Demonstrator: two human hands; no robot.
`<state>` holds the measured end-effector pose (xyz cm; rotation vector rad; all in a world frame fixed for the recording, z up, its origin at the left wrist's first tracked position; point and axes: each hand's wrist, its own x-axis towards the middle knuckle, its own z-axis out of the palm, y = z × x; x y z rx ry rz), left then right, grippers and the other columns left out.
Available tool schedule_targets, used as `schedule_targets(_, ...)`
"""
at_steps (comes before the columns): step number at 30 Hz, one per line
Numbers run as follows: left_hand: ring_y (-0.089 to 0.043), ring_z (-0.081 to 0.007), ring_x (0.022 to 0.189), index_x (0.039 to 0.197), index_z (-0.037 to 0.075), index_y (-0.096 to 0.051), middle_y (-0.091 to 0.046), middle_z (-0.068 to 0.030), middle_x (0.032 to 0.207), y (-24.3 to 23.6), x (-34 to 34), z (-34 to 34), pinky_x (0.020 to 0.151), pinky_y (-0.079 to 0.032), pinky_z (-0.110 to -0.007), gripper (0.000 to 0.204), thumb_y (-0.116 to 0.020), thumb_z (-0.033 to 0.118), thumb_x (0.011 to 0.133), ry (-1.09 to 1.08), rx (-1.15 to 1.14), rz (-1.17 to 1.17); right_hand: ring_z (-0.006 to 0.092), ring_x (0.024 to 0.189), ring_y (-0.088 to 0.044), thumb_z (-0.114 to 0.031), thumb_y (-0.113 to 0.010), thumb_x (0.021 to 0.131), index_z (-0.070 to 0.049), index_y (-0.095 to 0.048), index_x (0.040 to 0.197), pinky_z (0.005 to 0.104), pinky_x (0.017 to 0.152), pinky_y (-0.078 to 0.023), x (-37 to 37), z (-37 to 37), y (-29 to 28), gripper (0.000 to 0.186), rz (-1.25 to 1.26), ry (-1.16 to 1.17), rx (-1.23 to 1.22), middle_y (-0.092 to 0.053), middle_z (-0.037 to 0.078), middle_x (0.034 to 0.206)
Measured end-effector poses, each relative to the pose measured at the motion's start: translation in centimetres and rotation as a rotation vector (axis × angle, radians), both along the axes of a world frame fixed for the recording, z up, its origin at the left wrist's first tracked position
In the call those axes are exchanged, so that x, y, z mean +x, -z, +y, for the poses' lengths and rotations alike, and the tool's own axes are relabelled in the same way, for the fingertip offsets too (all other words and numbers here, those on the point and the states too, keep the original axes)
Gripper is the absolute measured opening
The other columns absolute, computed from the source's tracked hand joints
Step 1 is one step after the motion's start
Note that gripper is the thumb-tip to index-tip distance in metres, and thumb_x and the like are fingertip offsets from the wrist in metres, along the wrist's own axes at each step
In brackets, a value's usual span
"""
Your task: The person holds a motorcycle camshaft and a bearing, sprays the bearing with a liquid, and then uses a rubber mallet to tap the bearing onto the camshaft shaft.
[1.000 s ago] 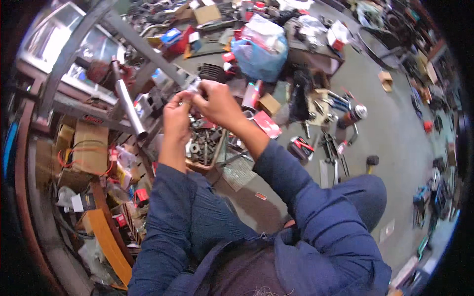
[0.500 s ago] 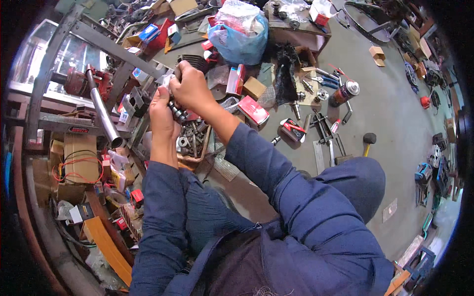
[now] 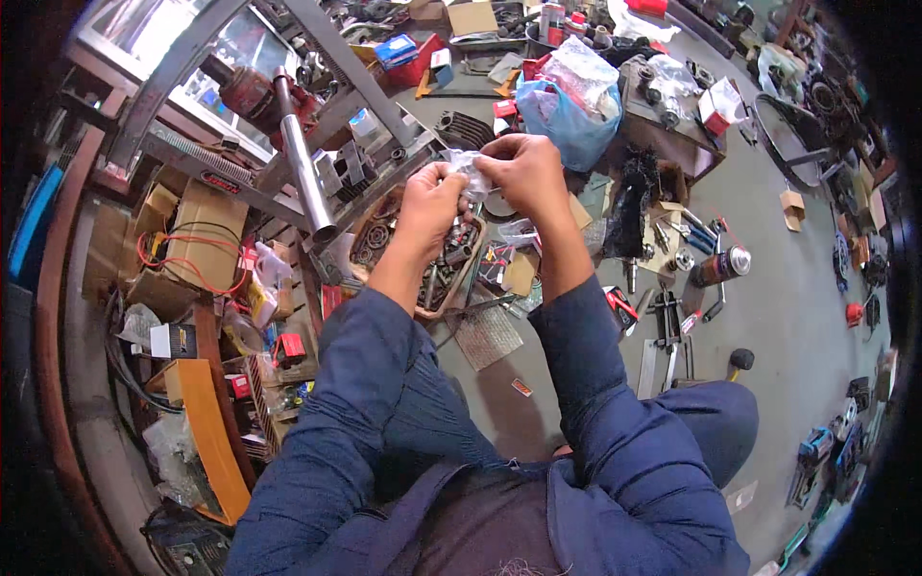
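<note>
- Head view: left hand [image 3: 432, 200] and right hand [image 3: 528, 178] close together, both pinching some crumpled whitish plastic [image 3: 469, 173]
- tray [image 3: 465, 288] of metal bits [image 3: 449, 257] kinda below them
- blue bag [image 3: 567, 130] just past

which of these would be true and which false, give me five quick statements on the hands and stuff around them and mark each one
1. The left hand and right hand both touch the crumpled pale wrapping. True.
2. The right hand wears a glove. False: it is bare.
3. The mallet is to the right of both hands. True.
4. The shiny pipe is in the left hand. False: it is left of both hands, held by neither.
5. The blue bag is bulging. True.
</note>
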<state>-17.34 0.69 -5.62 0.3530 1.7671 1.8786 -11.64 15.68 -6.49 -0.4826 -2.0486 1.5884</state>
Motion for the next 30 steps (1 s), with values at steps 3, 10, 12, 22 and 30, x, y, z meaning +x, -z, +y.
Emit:
schedule_targets(3,-0.054,-0.0084,0.059,0.089,0.005,-0.056,-0.058,-0.0015,0.074,0.3,0.1,0.4,0.050,-0.049,-0.026,0.005,-0.059,0.007,0.093,-0.018,-0.013,0.046,0.0231,0.066,-0.073,-0.017,-0.080,0.072,0.001,-0.077,0.088,0.0331,0.067,-0.057,0.4,-0.3,-0.4,0.024,-0.030,0.097,0.091,-0.073,0.019,0.078)
schedule_targets(10,-0.054,-0.0082,0.054,0.086,0.007,-0.057,-0.058,0.0004,0.068,-0.4,-0.4,-0.5,0.049,-0.045,-0.024,0.004,-0.059,0.005,0.089,0.029,-0.157,0.112,0.0145,0.067,-0.071,-0.013,-0.079,0.075,0.002,-0.077,0.091,0.0293,0.064,-0.056,1.1,-0.1,-0.9,0.022,-0.005,0.101,0.266,-0.075,0.013,0.079)
schedule_targets(12,-0.054,-0.0080,0.053,0.086,0.007,-0.057,-0.058,0.0007,0.067,-0.4,-0.6,-0.7,0.048,-0.044,-0.024,0.004,-0.059,0.005,0.088,0.031,-0.194,0.143,0.0242,0.071,-0.074,-0.011,-0.080,0.071,0.000,-0.077,0.088,0.0331,0.070,-0.057,1.3,-0.2,-1.2,0.020,0.007,0.090,0.305,-0.074,0.017,0.081)
schedule_targets(22,-0.056,-0.0095,0.051,0.091,0.003,-0.059,-0.058,-0.0005,0.072,-0.5,-1.3,-1.9,0.045,-0.047,-0.027,0.012,-0.067,0.009,0.084,0.095,-0.233,0.314,0.0186,0.068,-0.072,-0.010,-0.076,0.077,0.002,-0.075,0.089,0.0312,0.069,-0.057,1.0,0.4,-0.7,0.017,0.085,0.075,0.281,-0.074,0.014,0.079)
schedule_targets(30,-0.051,-0.0078,0.060,0.105,0.010,-0.059,-0.056,0.0015,0.078,1.5,-1.2,-1.1,0.048,-0.046,-0.026,0.027,-0.052,0.037,0.103,0.308,0.324,-0.601,0.0153,0.082,-0.066,-0.005,-0.060,0.093,0.000,-0.060,0.111,0.0270,0.073,-0.056,-0.3,-0.7,-0.8,0.020,0.324,-0.227,-0.709,-0.067,0.008,0.097)
